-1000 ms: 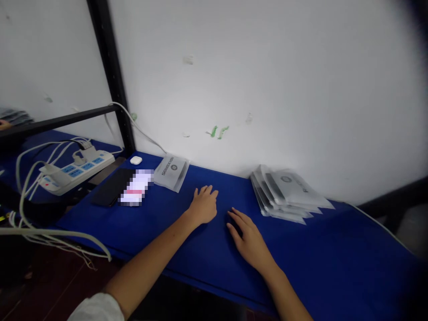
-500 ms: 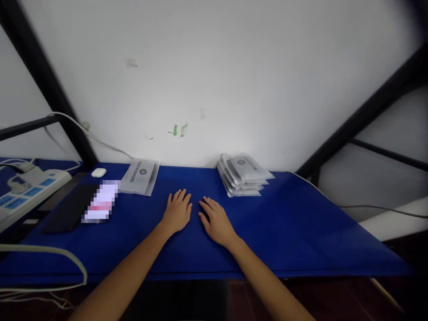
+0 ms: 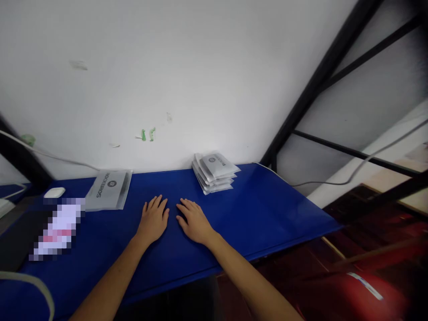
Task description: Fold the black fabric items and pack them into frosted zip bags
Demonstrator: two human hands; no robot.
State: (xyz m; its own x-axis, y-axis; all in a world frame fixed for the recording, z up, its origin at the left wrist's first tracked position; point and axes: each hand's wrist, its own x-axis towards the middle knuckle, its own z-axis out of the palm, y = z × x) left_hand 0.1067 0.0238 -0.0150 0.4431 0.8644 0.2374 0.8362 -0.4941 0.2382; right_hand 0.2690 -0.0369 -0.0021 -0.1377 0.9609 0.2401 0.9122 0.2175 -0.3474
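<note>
My left hand lies flat, palm down, on the blue table top, fingers slightly spread and holding nothing. My right hand rests flat beside it, a small gap between them, also holding nothing. A stack of grey-white plastic packets stands against the wall beyond my right hand. A single grey-white packet with dark lettering lies to the left of my left hand.
A small white case and a dark flat device with a blurred patch lie at the far left. White cables hang at the left edge. A black metal frame rises at the right, with a reddish floor below.
The view has swung to the right: the power strip at the left has left the picture and the black frame and floor at the right have come in. Both hands stay flat on the table.
</note>
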